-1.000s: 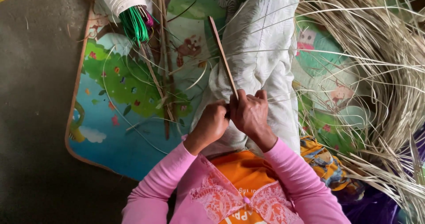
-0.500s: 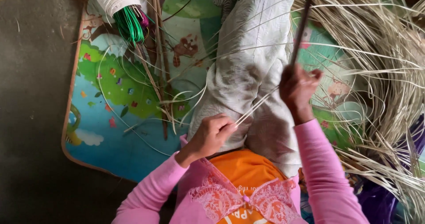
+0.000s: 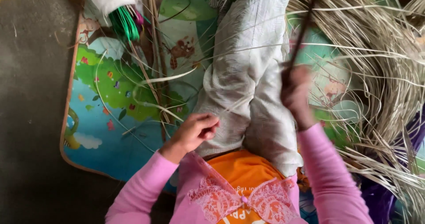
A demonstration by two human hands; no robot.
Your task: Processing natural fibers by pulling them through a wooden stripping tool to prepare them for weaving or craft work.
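My left hand (image 3: 195,130) pinches the end of a thin pale strip (image 3: 232,105) over a white woven sack (image 3: 250,73) that covers my lap. Blurred with motion, my right hand (image 3: 295,95) is raised to the right of the sack. It grips a long dark stick (image 3: 303,34) that points up and away. The pale strip runs from my left fingers toward the right hand. Both sleeves are pink.
A colourful cartoon play mat (image 3: 115,95) lies on the dark floor (image 3: 31,118). A heap of pale dried strips (image 3: 380,73) fills the right side. A green-tipped bundle (image 3: 125,24) and several long thin sticks (image 3: 152,69) lie at the upper left.
My hands, together at the stick a second ago, have parted. The right hand has swung up and right with the stick while the left stays low, holding the strip.
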